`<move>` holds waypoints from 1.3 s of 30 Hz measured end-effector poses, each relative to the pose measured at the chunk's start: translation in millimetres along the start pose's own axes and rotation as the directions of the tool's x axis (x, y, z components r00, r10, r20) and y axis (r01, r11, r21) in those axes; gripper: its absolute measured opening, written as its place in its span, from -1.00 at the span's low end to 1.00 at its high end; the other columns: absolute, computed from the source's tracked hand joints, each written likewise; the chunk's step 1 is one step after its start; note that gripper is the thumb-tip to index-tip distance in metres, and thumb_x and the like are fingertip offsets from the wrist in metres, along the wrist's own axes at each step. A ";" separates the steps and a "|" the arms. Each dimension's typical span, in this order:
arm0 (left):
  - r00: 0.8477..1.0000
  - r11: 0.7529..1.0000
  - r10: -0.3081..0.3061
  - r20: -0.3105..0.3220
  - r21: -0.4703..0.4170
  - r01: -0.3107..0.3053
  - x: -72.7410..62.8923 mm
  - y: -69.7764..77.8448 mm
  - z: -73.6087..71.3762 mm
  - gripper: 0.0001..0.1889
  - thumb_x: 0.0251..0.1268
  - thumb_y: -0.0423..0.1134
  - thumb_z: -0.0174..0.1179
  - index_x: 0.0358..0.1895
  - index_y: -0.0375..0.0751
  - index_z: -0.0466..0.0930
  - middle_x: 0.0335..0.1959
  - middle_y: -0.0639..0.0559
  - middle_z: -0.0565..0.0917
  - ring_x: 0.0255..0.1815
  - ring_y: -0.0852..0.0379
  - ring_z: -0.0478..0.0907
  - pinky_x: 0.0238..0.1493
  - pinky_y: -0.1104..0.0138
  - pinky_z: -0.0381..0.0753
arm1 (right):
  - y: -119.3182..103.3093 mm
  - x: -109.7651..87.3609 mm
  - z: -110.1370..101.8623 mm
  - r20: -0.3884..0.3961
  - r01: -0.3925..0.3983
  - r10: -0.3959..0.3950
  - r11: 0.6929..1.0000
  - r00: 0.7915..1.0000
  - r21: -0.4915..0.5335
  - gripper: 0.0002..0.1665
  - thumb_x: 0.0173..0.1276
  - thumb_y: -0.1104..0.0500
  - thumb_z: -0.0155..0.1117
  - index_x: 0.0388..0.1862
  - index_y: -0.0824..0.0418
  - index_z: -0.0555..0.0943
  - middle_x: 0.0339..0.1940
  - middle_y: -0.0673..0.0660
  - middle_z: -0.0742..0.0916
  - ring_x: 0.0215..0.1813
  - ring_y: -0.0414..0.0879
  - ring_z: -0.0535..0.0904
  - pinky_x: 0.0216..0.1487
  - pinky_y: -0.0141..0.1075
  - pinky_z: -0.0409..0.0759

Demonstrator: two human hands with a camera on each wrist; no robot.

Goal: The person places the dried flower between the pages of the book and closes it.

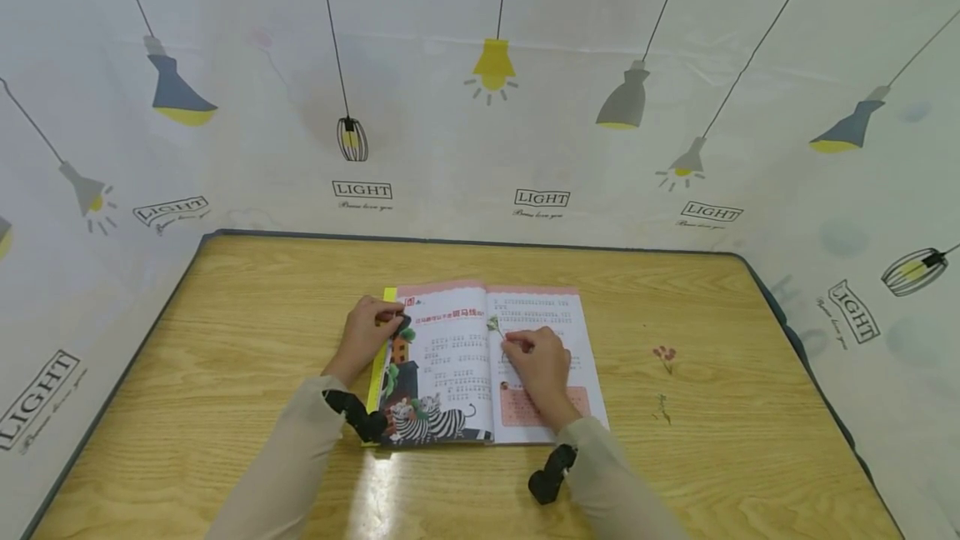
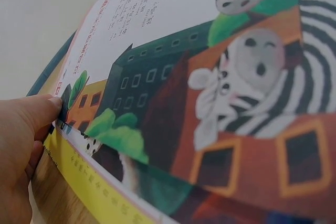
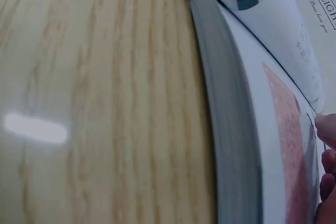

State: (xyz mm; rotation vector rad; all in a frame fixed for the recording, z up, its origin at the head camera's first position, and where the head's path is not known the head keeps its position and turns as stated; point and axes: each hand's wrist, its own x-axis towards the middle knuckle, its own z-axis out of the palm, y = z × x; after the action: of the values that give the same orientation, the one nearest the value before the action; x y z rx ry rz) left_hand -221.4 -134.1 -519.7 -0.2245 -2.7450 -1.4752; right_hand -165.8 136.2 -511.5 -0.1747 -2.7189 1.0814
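An open book (image 1: 457, 373) with printed text and zebra pictures lies on the wooden table. My left hand (image 1: 364, 336) pinches the left page's outer edge between thumb and fingers; in the left wrist view that page (image 2: 152, 72) lifts a little off the yellow-edged cover (image 2: 89, 182). Over the right page, my right hand (image 1: 542, 361) pinches the stem of a small sprig with a pale, greenish head (image 1: 493, 323), which sits close to the book's fold. In the right wrist view only the right fingertips (image 3: 326, 129) show, at the right border, and the sprig is mostly hidden.
To the right of the book, a small pink-red dried flower (image 1: 665, 355) and a thin green sprig (image 1: 662, 408) lie on the table (image 1: 720, 315). A white curtain printed with lamps (image 1: 450, 148) surrounds the table's back and sides. Black wrist cameras (image 1: 551, 473) sit on both sleeves.
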 end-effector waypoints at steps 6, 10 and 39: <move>1.000 1.000 -0.004 -0.003 0.008 0.004 0.5 -1.2 0.5 -0.73 0.23 -0.35 0.16 -0.02 -0.32 0.60 -0.24 -0.11 0.43 -0.20 0.02 0.41 -0.16 0.21 0.46 | 4.7 5.8 -15.0 -0.026 -0.005 0.006 0.999 1.000 0.038 -0.86 0.09 0.12 0.36 -0.37 0.15 0.73 -0.53 0.00 0.53 -0.45 -0.10 0.40 -0.32 -0.20 0.31; 1.000 1.000 -0.007 -0.004 0.008 0.007 0.1 -0.8 0.3 -0.73 0.23 -0.35 0.17 -0.02 -0.33 0.60 -0.24 -0.11 0.43 -0.21 0.01 0.41 -0.16 0.20 0.45 | 15.6 11.9 -28.3 -0.002 -0.061 0.061 0.998 0.998 0.030 -0.81 0.10 0.13 0.35 -0.30 0.18 0.72 -0.46 0.06 0.54 -0.40 -0.08 0.41 -0.35 -0.24 0.33; 1.000 1.000 -0.007 -0.008 0.000 0.007 -0.7 1.3 -0.2 -0.73 0.23 -0.36 0.16 -0.02 -0.35 0.60 -0.26 -0.11 0.43 -0.22 0.02 0.38 -0.15 0.19 0.44 | 75.6 21.3 -74.6 0.063 -0.173 0.172 0.984 0.983 0.026 -0.60 0.17 0.15 0.32 -0.05 0.34 0.61 -0.20 0.25 0.56 -0.16 0.05 0.45 -0.19 -0.16 0.38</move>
State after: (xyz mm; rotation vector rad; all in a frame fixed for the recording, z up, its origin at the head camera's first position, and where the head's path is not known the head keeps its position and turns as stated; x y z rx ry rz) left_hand -220.5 -133.6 -518.6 -0.2092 -2.7424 -1.4752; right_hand -166.3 244.5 -507.5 -0.3852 -2.7805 1.1929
